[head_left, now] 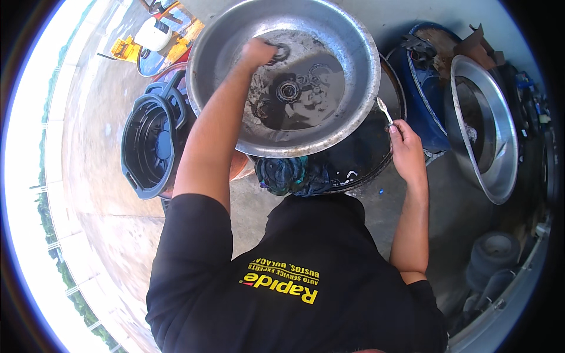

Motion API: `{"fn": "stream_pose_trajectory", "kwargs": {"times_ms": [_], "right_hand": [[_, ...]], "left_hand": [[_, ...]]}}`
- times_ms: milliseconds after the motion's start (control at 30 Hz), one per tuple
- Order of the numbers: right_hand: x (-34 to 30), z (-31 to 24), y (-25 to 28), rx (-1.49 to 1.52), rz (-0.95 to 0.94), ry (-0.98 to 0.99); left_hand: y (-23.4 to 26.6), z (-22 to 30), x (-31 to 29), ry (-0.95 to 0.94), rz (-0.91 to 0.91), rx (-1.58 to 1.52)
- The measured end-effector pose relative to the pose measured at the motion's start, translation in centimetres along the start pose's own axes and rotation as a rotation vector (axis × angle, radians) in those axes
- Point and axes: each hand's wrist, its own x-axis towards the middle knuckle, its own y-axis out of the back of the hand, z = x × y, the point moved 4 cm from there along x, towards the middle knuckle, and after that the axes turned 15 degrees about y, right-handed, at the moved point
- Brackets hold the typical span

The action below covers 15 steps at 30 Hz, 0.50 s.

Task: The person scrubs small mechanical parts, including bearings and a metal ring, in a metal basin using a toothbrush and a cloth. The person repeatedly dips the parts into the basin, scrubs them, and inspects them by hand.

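A wide metal basin (347,126) holds dark, murky liquid with several ring-shaped metal parts in it. Among them a bearing-like ring (288,91) lies near the middle. My left hand (258,54) reaches down into the basin, its fingers closed on a dark metal ring (281,53) at the liquid's far left edge; the fingertips are partly hidden. Beside the basin's right rim, my right hand (406,143) grips a small brush like a toothbrush (384,109), its bristle head pointing up and away from me.
The basin rests over a dark drum top (359,162), with a dark rag (288,175) at its near edge. To the left stands a black drain pan (147,147). Blue drum (421,97) and a tilted metal basin (506,156) are on the right, beside the wall.
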Motion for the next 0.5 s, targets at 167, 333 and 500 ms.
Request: {"fn": "stream_pose_trajectory", "kwargs": {"times_ms": [167,333,500], "right_hand": [[-1.6,2.0,0.7,0.048,0.049,0.008],[-1.9,2.2,1.5,0.022,0.039,-0.017],[-1.9,1.5,0.7,0.025,0.02,0.007]], "left_hand": [[-1.2,-4.0,2.8,0.02,0.2,0.298],[-2.8,-2.5,0.5,-0.082,0.222,0.387],[-4.0,0.3,-0.6,-0.182,0.105,0.57]]}}
